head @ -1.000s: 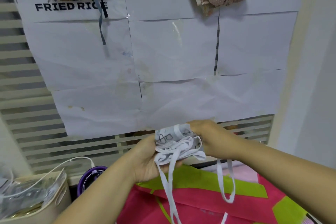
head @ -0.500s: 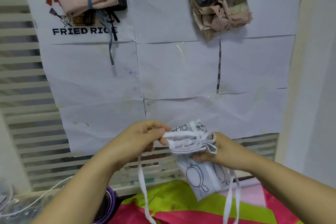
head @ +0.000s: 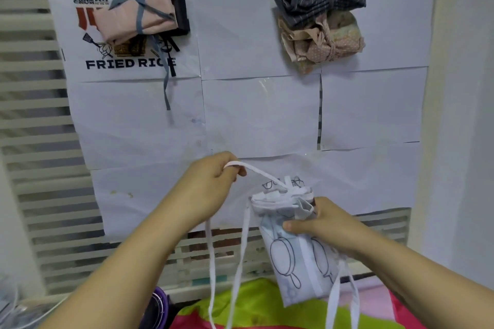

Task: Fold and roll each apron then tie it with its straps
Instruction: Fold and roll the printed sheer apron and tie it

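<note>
The rolled white apron [head: 296, 267] is being gripped in the curled fingers of the right hand [head: 324, 224]. A white strap [head: 260, 173], wound round the roll just above those fingers, is being pinched taut by the left hand [head: 211, 181], up-left of the roll.

Rolled white apron [head: 299, 254] upright, straps [head: 256, 171] wound on top.

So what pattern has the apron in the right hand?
The apron is white with black pan outlines, head view.
</note>
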The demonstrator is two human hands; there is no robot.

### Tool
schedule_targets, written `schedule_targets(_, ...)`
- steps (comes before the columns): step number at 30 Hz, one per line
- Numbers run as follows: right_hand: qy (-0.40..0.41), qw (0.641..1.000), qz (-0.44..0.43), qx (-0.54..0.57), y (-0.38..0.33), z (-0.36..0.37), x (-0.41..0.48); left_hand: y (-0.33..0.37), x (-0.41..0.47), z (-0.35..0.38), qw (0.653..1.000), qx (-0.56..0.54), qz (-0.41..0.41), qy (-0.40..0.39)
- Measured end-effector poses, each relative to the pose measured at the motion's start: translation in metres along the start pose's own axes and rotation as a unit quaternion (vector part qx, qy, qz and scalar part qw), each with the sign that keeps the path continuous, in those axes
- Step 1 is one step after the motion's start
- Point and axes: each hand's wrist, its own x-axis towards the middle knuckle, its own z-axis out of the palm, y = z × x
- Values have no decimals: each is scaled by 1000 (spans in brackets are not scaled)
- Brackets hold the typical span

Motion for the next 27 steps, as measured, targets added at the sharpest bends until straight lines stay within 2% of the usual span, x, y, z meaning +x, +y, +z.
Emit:
schedule_targets(2,23,999,3,47,-1,4,1,8,-12,9,999,-15,28,-33)
schedule_targets(5,60,994,-4,94,-4,5,2,17,-35,30,982,-72,37,-173)
schedule_targets(6,66,992,-5,104,-6,5,2,16,-39,35,977,-78,36,-195)
schedule_targets(8,72,993,-6,95,-10,5,2,12,-40,41,983,-57,36,-169)
schedule_targets(12,29,996,-22,77,-12,4,-3,2,-23,30,999,-24,30,-9)
schedule_targets(14,8,996,-27,87,-14,2,-7,-7,-13,19,999,-39,5,36)
schedule_targets(17,-21,996,-43,80,-16,-2,-12,-18,-7,13,985,-158,-62,21)
schedule_targets(18,-31,996,-46,75,-18,-2,-14,-19,-6,14,969,-231,-85,5)
schedule_targets(21,-43,995,-62,69,-22,-2,-17,-16,-8,19,892,-423,-141,-74)
schedule_targets(24,-39,995,-74,62,-25,-2,-19,-16,-12,23,867,-463,-146,-113)
schedule_targets(27,-30,995,-76,65,-25,-5,-20,-20,-18,24,887,-430,-114,-124)
